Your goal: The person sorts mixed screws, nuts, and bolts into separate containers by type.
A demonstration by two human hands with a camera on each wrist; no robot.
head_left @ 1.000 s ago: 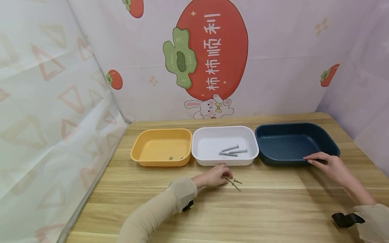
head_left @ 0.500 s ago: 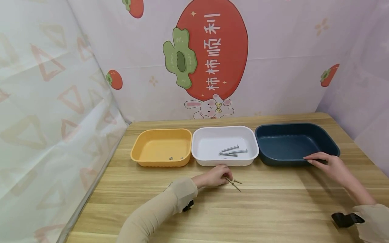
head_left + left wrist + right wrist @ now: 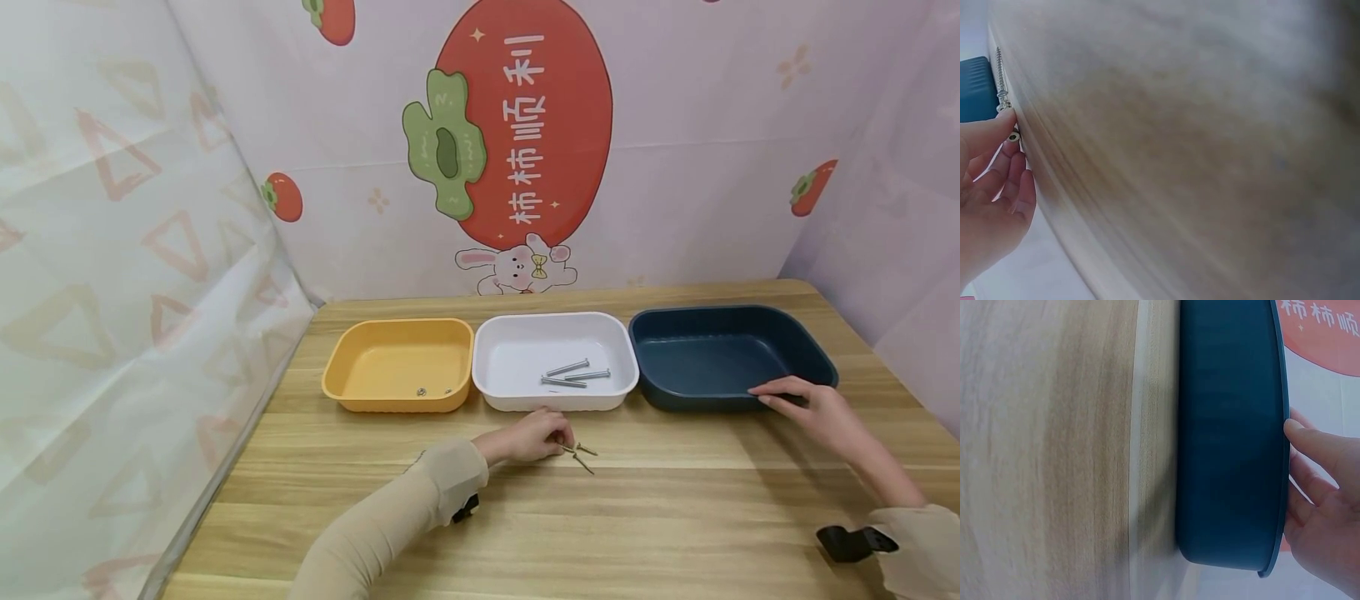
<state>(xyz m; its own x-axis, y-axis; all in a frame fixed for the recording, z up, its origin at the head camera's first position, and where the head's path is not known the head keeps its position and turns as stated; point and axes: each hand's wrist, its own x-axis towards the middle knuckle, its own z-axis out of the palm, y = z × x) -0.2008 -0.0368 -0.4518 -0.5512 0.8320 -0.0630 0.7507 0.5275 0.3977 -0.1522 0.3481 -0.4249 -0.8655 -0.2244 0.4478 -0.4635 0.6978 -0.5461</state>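
My left hand (image 3: 531, 435) is low over the table in front of the white tray (image 3: 632, 385). Its thumb and index finger pinch a small brass-coloured screw (image 3: 567, 448), whose round head (image 3: 1014, 136) shows between the fingertips in the left wrist view. More such screws (image 3: 583, 463) lie just right of the fingertips; one threaded screw (image 3: 1000, 69) points away from the hand. My right hand (image 3: 821, 412) holds the front rim of the dark blue tray (image 3: 1235, 437), thumb outside and fingers over the inner side.
Several long silver bolts (image 3: 576, 374) lie in the white tray. A yellow tray (image 3: 397, 404) at the left holds small nuts (image 3: 422, 392). The three trays stand in a row along the back of the wooden table (image 3: 637, 533), before a printed cloth backdrop (image 3: 697, 208).
The screw at my left fingertips has swung to a different angle from the loose ones. Both arms stay nearly where they were, and my right hand keeps its hold on the rim.
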